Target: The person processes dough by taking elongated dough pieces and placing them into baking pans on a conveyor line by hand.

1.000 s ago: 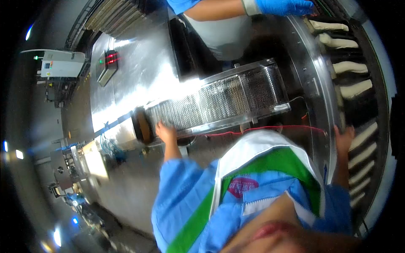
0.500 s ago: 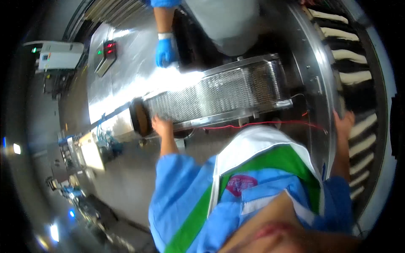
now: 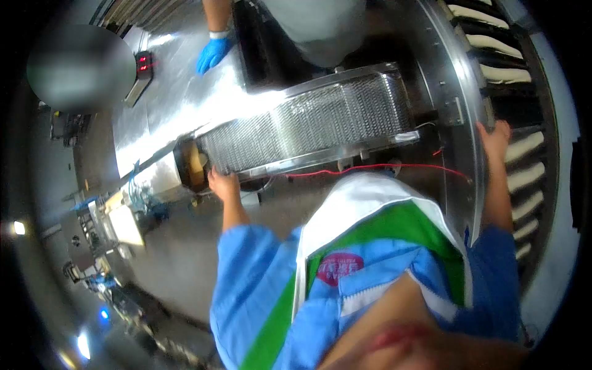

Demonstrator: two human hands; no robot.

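At the lower edge of the wire-mesh conveyor belt [image 3: 308,126], close to its roller end [image 3: 192,165], the person's left hand [image 3: 223,184] rests against the steel frame. Whether its fingers close around the frame cannot be told from this angle. The mesh itself carries nothing. A thin red cable [image 3: 370,168] runs just below the belt's frame, between the belt and the person's blue, green and white jacket [image 3: 370,259].

Over to the right, the right hand [image 3: 495,137] lies flat with fingers spread on the rim of the curved steel track [image 3: 459,74], holding nothing. Just beyond that rim runs a row of dark pockets [image 3: 524,117], each with one long, pale dough piece [image 3: 524,147] lying across it. The nearest piece sits just beside the right fingertips; whether they touch it is unclear.

Across the belt stands a co-worker, whose blue-gloved hand [image 3: 213,54] is spread on the shiny steel table [image 3: 166,111], near a small scale with red lit digits [image 3: 143,61]. Machinery in the far left background is too blurred to name.
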